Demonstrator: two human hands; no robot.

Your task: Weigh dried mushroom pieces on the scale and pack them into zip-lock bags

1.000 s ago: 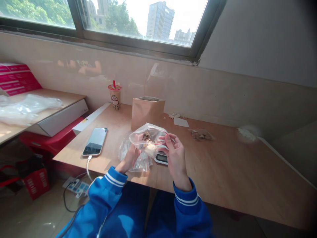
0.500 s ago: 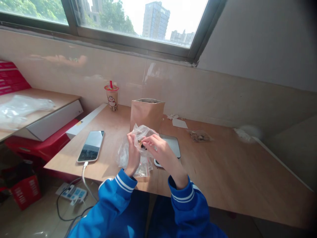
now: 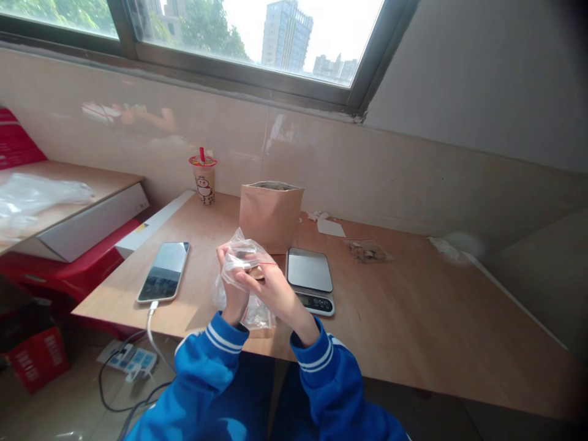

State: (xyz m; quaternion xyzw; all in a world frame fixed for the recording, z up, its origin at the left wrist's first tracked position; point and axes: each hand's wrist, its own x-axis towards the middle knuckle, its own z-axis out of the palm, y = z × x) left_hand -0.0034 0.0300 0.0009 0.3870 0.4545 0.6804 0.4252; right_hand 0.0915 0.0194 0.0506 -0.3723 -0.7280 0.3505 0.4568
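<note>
Grip closed on both sides: left hand [image 3: 228,272] curls behind clear bag [image 3: 243,260], right hand [image 3: 270,289] presses across its front, neither letting go. Bag held in the air just above tabletop [image 3: 390,318], near its front edge, crumpled lower end [image 3: 260,315] hanging by left wrist. Brown pieces [image 3: 253,270] sit inside bag, half hidden by fingers, exact kind hard to tell. Thin red line [image 3: 269,264] runs across plastic near right hand; whether bag is sealed, cannot tell.

Just right of hands, digital scale [image 3: 309,278] stands on tabletop, bag not on it. Behind, kraft pouch [image 3: 271,214] stands upright, top open. Small bag of brown bits [image 3: 367,251] lies farther right, near paper slip [image 3: 331,228]. Left of hands: phone [image 3: 164,271] on charging cable [image 3: 151,324]; milk tea cup [image 3: 204,180] by wall.

State so far: pieces bagged and in hand, bag off scale, pouch open, small bag lying apart.
</note>
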